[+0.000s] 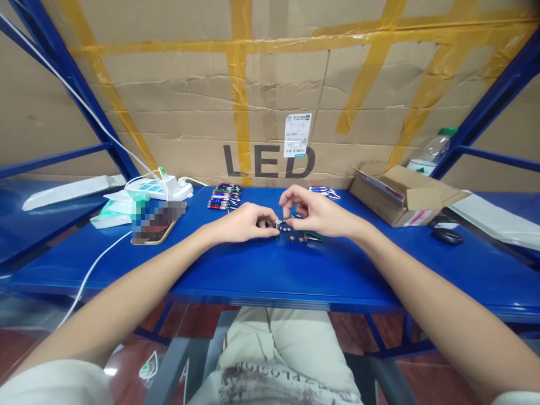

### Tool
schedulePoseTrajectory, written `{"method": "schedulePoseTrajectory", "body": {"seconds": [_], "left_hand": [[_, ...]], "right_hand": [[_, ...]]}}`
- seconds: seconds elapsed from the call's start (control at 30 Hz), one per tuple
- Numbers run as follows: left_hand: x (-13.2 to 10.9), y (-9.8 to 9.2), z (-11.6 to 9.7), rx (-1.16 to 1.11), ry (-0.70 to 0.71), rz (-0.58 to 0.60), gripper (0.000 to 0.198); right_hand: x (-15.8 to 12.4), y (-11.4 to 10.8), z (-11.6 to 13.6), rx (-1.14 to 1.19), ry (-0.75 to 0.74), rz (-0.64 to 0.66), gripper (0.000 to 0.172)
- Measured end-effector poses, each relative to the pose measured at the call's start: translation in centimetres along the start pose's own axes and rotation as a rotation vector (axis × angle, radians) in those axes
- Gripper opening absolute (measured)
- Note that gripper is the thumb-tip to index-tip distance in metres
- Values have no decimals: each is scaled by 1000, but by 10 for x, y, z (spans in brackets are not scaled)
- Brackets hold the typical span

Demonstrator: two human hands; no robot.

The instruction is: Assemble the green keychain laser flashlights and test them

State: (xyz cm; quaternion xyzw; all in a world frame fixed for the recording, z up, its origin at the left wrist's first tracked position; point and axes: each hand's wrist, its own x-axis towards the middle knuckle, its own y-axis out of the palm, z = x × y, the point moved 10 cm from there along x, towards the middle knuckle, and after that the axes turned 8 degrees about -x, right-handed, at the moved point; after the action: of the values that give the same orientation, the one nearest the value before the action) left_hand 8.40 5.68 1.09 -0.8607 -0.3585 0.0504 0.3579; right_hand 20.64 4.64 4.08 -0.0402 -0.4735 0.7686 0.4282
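My left hand rests on the blue table, its fingers pinched around a small green keychain flashlight body. My right hand is close beside it, thumb and forefinger pinched on a tiny part I cannot make out, right at the flashlight's end. Several small button cells lie on the table just in front of the hands. A green carabiner clip lies under the right hand.
A row of coloured keychain flashlights lies behind the left hand, a few more behind the right. A phone, a power strip and white bags sit at left. An open cardboard box and a mouse sit at right.
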Motion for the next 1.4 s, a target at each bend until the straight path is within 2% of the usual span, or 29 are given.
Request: {"method": "schedulePoseTrajectory", "body": {"seconds": [0.33, 0.57, 0.93, 1.4], "left_hand": [[-1, 3, -4, 24, 31, -12, 27], [-1, 9, 1, -20, -48, 4, 25], [1, 11, 3, -122, -24, -24, 31], [0, 9, -2, -113, -2, -59, 30]], "right_hand": [[-1, 6, 5, 33, -5, -4, 42], [-1, 4, 7, 20, 2, -10, 43], [0, 6, 5, 35, 23, 7, 42], [-1, 6, 6, 33, 0, 8, 35]]}}
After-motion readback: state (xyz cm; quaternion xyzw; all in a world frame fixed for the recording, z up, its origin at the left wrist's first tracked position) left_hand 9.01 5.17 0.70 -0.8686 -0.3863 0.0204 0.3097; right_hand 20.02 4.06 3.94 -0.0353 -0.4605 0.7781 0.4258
